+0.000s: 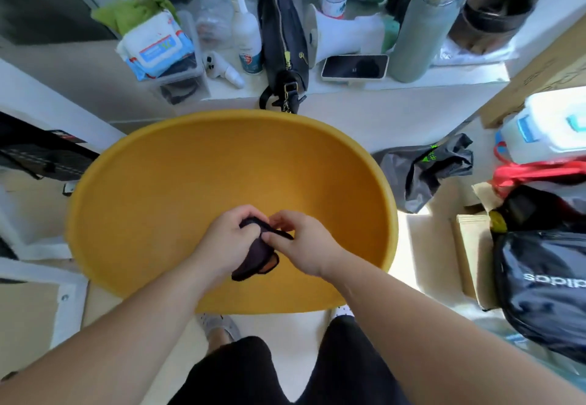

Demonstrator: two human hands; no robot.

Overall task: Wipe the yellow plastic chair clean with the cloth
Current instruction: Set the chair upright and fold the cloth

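Note:
The yellow plastic chair (177, 195) fills the middle of the view, its rounded seat shell facing up at me. A small dark cloth (255, 257) hangs bunched above the front of the seat. My left hand (226, 241) grips the cloth's upper part with curled fingers. Just to its right, my right hand (299, 239) pinches a dark edge of the same cloth between thumb and fingers. Most of the cloth's top is hidden inside both hands.
Behind the chair a white ledge (396, 103) carries a black bag (282, 39), a phone (354, 67), bottles, a megaphone and a wipes pack (157, 44). Bags and boxes crowd the floor at right, including a dark sports bag (545, 284). White furniture stands at left.

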